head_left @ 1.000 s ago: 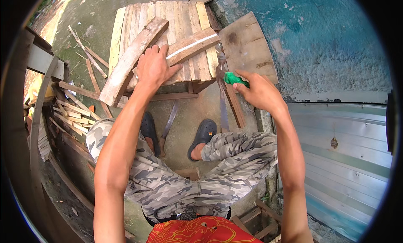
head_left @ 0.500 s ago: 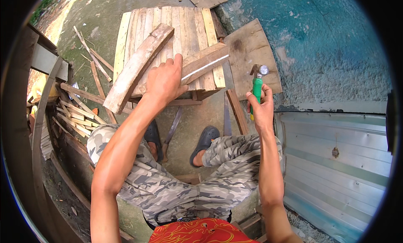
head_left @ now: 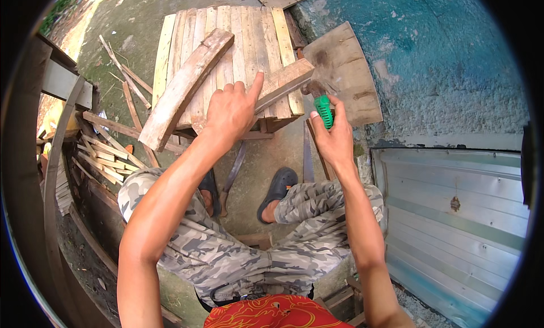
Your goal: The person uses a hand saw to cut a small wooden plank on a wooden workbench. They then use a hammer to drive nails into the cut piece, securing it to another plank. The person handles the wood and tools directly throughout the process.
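My left hand (head_left: 231, 111) is closed round the near-left part of a short wooden block (head_left: 288, 77), its thumb stretched along the wood. The block lies slanted over the right front of a slatted wooden tabletop (head_left: 245, 42). My right hand (head_left: 335, 136) grips a hammer (head_left: 323, 107) by its green handle. The hammer's metal head is beside the block's right end; whether they touch I cannot tell. To the left of my left hand, a longer, thicker wooden beam (head_left: 187, 90) rests diagonally across the slats. The block's end under my left hand is hidden.
A machete-like blade (head_left: 234, 172) and a saw blade (head_left: 307, 158) are on the ground between my feet and the table. Thin wood offcuts (head_left: 107, 158) are heaped at left. A wooden board (head_left: 348, 73) leans by the blue wall (head_left: 442, 73); a metal sheet panel (head_left: 447, 203) stands at right.
My right hand has swung the hammer left and its head has tilted toward the block's right end. The block has turned slightly under my left hand, which has shifted a little right.
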{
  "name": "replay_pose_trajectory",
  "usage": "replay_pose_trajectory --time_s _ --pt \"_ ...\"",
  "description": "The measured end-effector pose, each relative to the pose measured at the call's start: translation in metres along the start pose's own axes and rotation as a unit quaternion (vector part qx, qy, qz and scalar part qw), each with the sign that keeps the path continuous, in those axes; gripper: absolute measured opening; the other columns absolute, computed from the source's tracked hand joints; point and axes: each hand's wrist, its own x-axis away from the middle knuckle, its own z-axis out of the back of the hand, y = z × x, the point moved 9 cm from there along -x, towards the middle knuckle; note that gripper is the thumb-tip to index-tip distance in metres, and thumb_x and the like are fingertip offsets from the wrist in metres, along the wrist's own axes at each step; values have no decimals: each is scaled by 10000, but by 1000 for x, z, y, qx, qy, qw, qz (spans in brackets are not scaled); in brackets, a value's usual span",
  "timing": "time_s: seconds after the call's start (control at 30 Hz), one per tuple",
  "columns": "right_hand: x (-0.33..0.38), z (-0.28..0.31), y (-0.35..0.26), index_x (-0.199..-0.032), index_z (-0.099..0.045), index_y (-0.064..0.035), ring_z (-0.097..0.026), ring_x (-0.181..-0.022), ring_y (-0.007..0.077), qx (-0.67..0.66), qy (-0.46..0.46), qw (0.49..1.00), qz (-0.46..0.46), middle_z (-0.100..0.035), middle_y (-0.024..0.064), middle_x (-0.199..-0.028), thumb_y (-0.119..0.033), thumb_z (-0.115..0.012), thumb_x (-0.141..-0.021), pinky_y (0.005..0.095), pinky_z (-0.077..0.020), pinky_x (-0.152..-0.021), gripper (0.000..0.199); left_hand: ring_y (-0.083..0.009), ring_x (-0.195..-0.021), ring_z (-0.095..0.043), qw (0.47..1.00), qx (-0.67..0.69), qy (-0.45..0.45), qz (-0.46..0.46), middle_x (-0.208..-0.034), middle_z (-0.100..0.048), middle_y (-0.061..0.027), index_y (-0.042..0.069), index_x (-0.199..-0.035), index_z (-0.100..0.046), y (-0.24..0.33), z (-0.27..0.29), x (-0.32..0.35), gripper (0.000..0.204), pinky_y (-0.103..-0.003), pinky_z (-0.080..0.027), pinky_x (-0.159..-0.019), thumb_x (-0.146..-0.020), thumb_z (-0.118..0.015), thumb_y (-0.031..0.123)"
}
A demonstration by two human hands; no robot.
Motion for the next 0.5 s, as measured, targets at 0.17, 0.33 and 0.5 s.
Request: replay_pose_trajectory --time_s 0.17,0.33,0.5 --pt "2 3 -11 -1348 -476 -1 -701 -913 419 -56 89 992 69 -689 262 -995 -211 -630 -988 467 -524 -805 445 -352 -923 -674 999 42 5 -10 -1000 -654 -192 79 -1560 -338 -2 2 -2 960 -450 -560 -756 -757 -845 212" --pt "3 -14 -14 -1350 -458 -20 -692 -890 469 39 7 997 64 -684 284 -973 -195 -618 -987 490 -523 -785 433 -358 -962 -675 998 53 -9 -9 -1044 -657 -203 97 -1568 -336 -7 2 -5 940 -448 -562 -788 -775 -830 200" --pt "7 10 -20 -1336 -466 -16 -690 -867 471 -32 95 993 63 -687 276 -951 -208 -617 -992 496 -524 -759 422 -368 -982 -676 997 64 -32 -5 -1055 -657 -211 116 -1582 -321 -10 0 -5 943 -455 -563 -816 -791 -823 219"
